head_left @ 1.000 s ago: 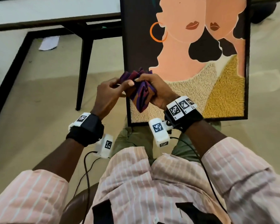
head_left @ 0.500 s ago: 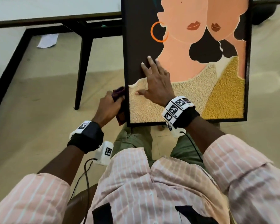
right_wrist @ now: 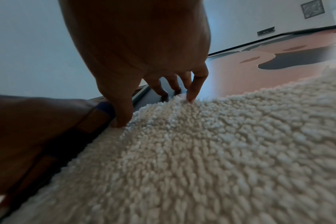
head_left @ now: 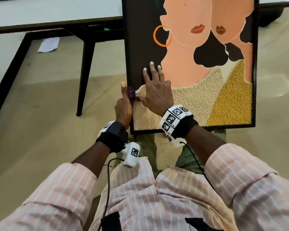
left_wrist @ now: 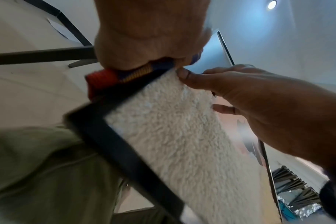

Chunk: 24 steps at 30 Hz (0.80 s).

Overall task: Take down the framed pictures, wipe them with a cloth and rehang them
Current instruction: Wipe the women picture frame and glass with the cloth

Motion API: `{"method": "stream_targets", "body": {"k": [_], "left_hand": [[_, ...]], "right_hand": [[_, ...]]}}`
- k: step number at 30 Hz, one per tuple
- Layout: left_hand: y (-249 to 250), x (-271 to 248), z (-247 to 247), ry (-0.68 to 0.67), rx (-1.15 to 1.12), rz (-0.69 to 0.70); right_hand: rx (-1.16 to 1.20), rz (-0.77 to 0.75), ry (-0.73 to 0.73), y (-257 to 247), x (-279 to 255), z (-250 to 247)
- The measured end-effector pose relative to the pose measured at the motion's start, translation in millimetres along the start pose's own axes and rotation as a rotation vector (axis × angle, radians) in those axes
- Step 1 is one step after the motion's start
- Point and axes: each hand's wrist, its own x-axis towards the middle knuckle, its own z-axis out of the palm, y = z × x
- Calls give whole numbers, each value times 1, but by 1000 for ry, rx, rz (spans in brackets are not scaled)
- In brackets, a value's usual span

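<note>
Striped cloth [head_left: 131,95] mostly hidden, left hand [head_left: 123,108] gripping

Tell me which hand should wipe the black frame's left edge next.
Probably the left hand: it grips the purple striped cloth against the black-framed tufted picture's left edge. The right hand rests flat, steadying it.

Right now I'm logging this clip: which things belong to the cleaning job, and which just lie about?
In the job:
framed picture
cloth, held by the left hand
right hand, flat on the picture

Lying about:
table
scrap of paper
</note>
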Motion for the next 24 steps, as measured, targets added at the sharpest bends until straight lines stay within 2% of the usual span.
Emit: {"method": "stream_targets", "body": {"k": [5, 11, 15, 19, 22, 24], "left_hand": [[21, 6, 10, 199, 12, 19], [13, 11, 12, 291, 59, -35], [49, 31, 13, 346, 46, -37], [74, 52, 16, 355, 62, 83], [45, 47, 19, 330, 134, 293], [18, 40, 11, 210, 123, 412]], "right_hand": [[3, -90, 67, 21, 10, -7], [-41, -204, -18, 31, 31, -11], [-61, -220, -4, 29, 29, -4], [-77, -252, 7, 28, 21, 1], [-70, -247, 12, 27, 17, 7], [-63, -249, 21, 27, 16, 8]]}}
